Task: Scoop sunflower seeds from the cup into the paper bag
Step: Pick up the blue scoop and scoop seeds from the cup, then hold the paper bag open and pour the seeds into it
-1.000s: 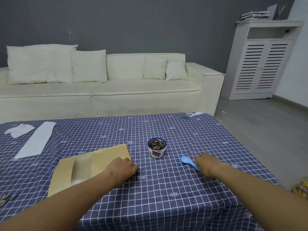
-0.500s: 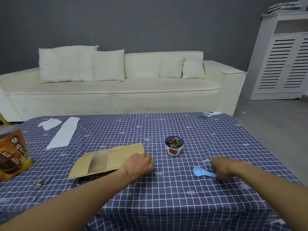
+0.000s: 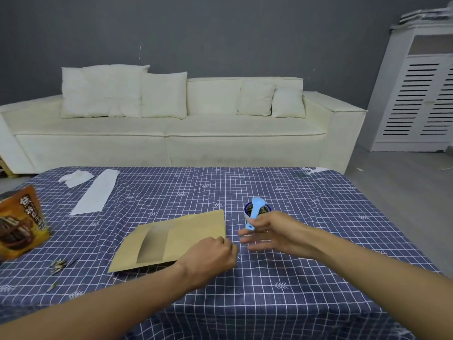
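Note:
A small white cup with a blue rim (image 3: 247, 215), full of sunflower seeds, stands on the checked tablecloth. My right hand (image 3: 274, 233) holds a light blue plastic spoon (image 3: 256, 212) by its handle, with the bowl over the cup's mouth. A flat brown paper bag (image 3: 171, 239) lies to the left of the cup. My left hand (image 3: 210, 255) rests closed on the bag's near right corner, and the bag's near edge is lifted slightly off the cloth.
An orange snack packet (image 3: 19, 220) stands at the table's left edge. Loose seeds (image 3: 58, 263) lie near it. A white paper strip (image 3: 96, 191) and a crumpled tissue (image 3: 76, 177) lie at the back left. A cream sofa (image 3: 171, 126) stands behind the table.
My right hand has lifted the blue spoon off the cloth and carried it left, up to the cup. My left hand stays on the bag's corner. The camera has shifted slightly.

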`<state>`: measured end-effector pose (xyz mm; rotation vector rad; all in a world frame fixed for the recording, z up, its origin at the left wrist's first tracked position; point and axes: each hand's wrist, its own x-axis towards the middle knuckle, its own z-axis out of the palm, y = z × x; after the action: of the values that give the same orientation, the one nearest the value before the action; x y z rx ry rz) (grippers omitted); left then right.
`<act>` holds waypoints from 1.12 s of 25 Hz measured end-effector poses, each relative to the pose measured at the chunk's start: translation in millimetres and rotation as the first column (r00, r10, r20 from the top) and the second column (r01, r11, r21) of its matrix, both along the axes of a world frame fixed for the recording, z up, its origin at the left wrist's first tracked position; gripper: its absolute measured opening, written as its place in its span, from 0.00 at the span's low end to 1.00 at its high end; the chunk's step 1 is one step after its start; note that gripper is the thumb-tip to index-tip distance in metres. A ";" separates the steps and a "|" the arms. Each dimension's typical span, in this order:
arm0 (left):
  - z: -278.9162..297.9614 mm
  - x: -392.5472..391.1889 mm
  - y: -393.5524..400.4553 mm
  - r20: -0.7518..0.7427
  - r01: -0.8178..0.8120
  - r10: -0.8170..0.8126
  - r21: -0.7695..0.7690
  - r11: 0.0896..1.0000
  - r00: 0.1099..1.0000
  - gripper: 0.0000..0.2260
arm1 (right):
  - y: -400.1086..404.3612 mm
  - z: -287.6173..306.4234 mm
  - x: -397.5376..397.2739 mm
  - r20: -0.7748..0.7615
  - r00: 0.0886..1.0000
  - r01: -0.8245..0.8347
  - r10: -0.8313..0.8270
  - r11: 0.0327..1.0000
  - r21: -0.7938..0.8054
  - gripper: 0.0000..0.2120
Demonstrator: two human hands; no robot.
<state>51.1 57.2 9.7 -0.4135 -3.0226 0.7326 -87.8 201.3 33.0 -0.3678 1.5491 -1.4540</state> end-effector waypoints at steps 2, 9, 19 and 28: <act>3.7 7.7 15.7 0.020 0.040 -0.040 -0.026 0.999 0.999 0.17 | -11.1 0.8 2.4 0.037 0.999 0.011 -0.011 1.000 -0.011 0.08; 6.8 21.0 35.2 0.004 0.103 -0.103 -0.058 0.993 0.995 0.11 | -19.1 -2.7 2.2 0.126 0.989 0.072 -0.077 0.996 0.042 0.07; 1.9 19.0 31.2 -0.013 0.181 -0.185 -0.150 0.972 0.983 0.13 | -24.7 6.0 19.6 -0.010 1.000 0.020 -0.019 0.998 0.066 0.05; -11.7 7.8 11.7 -0.399 0.402 -0.295 0.216 0.890 0.868 0.09 | -31.8 -2.5 19.4 -0.035 0.996 -0.074 0.078 0.991 0.111 0.04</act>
<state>58.9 68.9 -2.0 -0.7098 -2.5487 0.2852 -68.4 169.5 30.4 -0.3879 1.6217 -1.3043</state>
